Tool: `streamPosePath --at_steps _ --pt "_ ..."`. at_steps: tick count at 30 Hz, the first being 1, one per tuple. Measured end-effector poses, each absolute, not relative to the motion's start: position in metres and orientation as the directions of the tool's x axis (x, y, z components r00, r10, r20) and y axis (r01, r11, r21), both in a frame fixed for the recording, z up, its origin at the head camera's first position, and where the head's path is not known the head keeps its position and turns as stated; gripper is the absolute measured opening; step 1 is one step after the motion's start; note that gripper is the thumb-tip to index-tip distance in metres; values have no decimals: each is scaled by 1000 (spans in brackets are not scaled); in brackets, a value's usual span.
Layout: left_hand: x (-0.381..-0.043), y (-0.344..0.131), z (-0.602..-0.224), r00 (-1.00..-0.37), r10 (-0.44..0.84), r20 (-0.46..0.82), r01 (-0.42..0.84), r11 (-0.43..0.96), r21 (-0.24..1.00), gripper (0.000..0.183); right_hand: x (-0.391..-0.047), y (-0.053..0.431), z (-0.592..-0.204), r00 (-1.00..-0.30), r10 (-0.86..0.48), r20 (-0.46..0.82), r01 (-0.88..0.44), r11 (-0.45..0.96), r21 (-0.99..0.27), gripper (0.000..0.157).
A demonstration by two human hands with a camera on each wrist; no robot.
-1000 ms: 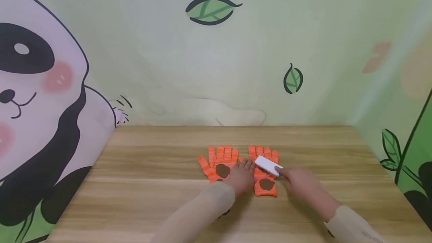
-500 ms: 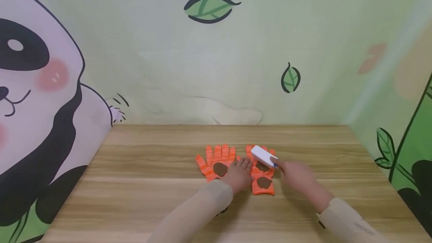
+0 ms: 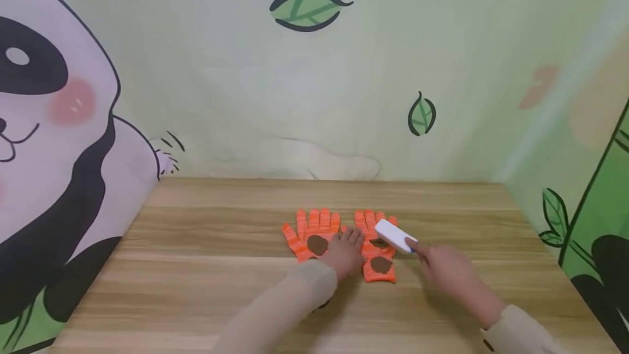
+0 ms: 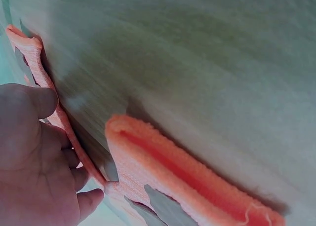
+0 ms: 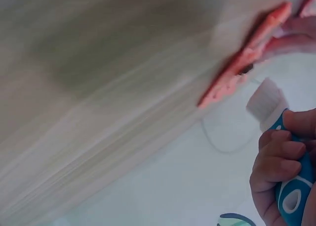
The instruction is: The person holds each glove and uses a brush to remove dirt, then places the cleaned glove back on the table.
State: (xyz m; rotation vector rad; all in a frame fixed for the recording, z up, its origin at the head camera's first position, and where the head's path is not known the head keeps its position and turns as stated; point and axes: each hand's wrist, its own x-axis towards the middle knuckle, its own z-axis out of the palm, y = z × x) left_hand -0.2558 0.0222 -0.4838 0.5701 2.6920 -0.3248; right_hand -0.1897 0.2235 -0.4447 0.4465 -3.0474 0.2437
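From where I stand, two orange knitted gloves lie flat, side by side on the wood-grain worktop (image 3: 196, 288), their cuffs toward the person. Each carries dark brown patches; I see them on the left-hand glove (image 3: 311, 229) and on the right-hand glove (image 3: 378, 254).

The left hand (image 3: 344, 253) reaches across the gap between them, its fingers loosely extended and grasping nothing, resting along the inner edge of the right-hand glove. The hand and its pale sleeve (image 3: 275, 313) hide part of the left-hand glove, whose cuff gapes slightly in the left wrist view.

The right hand (image 3: 454, 277) has its fingers wrapped around the blue-and-white handle of a brush (image 3: 395, 235). The brush's white head hangs above the outer side of the right-hand glove, its bristles facing the knit with a small gap between.

Behind the worktop rises a pale green backdrop (image 3: 236, 70) printed with a large panda (image 3: 93, 141) and outlined leaves (image 3: 307, 10).
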Motion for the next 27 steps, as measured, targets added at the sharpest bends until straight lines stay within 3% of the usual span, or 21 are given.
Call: streamPosePath --at_steps 5,10,18,23,27 --pt "-255 26 -489 -846 345 -405 434 889 -149 61 -201 208 -458 -953 -294 74 -302 944 -136 34" --pt "-253 24 -486 -843 348 -410 450 875 -182 62 -184 217 -474 -940 -318 121 -332 936 -121 33" --pt "-252 20 -480 -846 339 -410 416 902 -112 63 -189 220 -455 -959 -269 91 -282 939 -196 37" --pt "-252 20 -479 -845 350 -405 423 900 -104 63 -197 215 -463 -942 -328 77 -336 927 -166 36" --pt "-253 18 -475 -839 359 -410 446 884 -138 63 -188 226 -467 -920 -366 140 -382 917 -113 32"
